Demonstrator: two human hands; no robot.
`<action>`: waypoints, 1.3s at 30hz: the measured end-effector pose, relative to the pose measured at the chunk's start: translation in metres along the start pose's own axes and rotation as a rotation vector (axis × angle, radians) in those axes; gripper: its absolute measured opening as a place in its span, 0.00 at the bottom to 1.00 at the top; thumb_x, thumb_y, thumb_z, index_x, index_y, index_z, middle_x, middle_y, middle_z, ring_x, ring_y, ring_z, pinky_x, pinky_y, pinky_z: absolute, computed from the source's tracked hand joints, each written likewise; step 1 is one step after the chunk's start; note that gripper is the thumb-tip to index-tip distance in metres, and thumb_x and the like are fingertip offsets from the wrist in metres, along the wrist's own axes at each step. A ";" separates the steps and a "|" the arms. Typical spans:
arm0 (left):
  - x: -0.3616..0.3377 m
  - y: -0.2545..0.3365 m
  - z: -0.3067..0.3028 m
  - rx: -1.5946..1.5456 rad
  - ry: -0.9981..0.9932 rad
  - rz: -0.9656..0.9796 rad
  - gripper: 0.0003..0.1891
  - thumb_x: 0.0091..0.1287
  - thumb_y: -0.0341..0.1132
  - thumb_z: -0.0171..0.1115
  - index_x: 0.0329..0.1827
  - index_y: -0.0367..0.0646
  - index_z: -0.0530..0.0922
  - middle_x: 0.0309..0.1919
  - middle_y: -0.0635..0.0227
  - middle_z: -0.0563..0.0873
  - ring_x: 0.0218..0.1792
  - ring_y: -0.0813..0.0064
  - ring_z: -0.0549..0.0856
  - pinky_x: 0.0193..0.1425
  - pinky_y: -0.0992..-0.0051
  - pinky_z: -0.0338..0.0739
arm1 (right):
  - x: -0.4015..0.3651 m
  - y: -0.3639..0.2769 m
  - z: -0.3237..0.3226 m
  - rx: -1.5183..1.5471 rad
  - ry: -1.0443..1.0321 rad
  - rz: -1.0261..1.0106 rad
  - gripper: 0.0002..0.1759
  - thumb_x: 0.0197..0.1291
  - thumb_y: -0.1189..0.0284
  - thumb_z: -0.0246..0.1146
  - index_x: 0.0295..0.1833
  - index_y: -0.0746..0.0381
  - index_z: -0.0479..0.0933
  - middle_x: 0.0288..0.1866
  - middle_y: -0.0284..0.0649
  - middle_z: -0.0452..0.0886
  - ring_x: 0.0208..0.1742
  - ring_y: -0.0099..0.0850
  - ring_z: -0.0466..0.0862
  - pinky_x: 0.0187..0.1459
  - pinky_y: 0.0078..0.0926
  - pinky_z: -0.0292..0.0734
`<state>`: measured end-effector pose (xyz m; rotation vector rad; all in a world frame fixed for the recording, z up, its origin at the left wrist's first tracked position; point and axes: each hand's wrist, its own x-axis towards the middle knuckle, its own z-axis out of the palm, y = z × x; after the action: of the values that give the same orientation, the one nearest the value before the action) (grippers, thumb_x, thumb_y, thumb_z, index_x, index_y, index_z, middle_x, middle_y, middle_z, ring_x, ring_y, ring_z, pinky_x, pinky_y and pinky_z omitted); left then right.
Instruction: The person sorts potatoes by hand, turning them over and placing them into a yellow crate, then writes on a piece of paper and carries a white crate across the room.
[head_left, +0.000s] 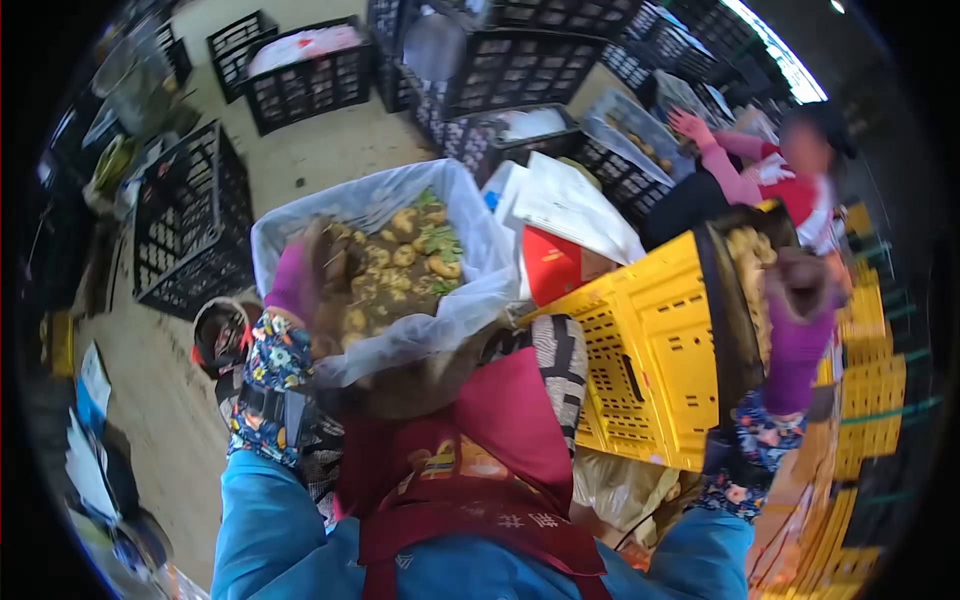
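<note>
In a purple glove with a dirty brown palm, my left hand is at the left side of a plastic-lined crate. Inside lie dirty, pale-brown lumpy roots, like small potatoes or ginger, with some green leaves. My right hand, gloved alike, is beside the opening of a tilted yellow crate. More such roots show at that opening, close to the fingers. Motion smears the fingers of both hands, and I cannot make out whether they hold anything.
A co-worker in pink gloves sits at the right by a lined bin. Black crates stand left and ahead, some stacked. A red-and-white box fills the gap between my two crates. Yellow crates line the right side.
</note>
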<state>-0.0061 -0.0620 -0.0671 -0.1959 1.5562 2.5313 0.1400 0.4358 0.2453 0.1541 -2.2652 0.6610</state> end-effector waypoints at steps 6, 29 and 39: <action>-0.041 0.043 0.035 -0.110 0.180 0.112 0.24 0.79 0.46 0.49 0.70 0.39 0.69 0.62 0.63 0.78 0.62 0.67 0.79 0.66 0.70 0.73 | -0.120 0.042 0.378 0.170 -1.068 -0.142 0.24 0.66 0.52 0.61 0.54 0.62 0.79 0.50 0.55 0.84 0.53 0.55 0.82 0.55 0.45 0.77; -0.019 0.047 0.053 -0.085 0.313 -0.217 0.27 0.76 0.51 0.52 0.70 0.43 0.69 0.62 0.62 0.78 0.61 0.67 0.80 0.64 0.68 0.74 | -0.058 0.016 0.511 0.823 -1.230 0.102 0.46 0.47 0.72 0.72 0.74 0.65 0.62 0.64 0.46 0.74 0.66 0.36 0.75 0.66 0.34 0.72; -0.038 0.024 0.102 -0.479 -0.201 -0.333 0.27 0.71 0.63 0.53 0.55 0.50 0.79 0.42 0.71 0.87 0.38 0.76 0.85 0.39 0.73 0.79 | -0.063 -0.072 0.372 0.507 -0.565 -0.363 0.37 0.52 0.59 0.75 0.66 0.61 0.72 0.58 0.44 0.81 0.60 0.46 0.80 0.62 0.43 0.74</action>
<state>0.0231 0.0159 0.0068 -0.2264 0.7554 2.5095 -0.0323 0.1804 0.0155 1.0878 -2.4328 1.0758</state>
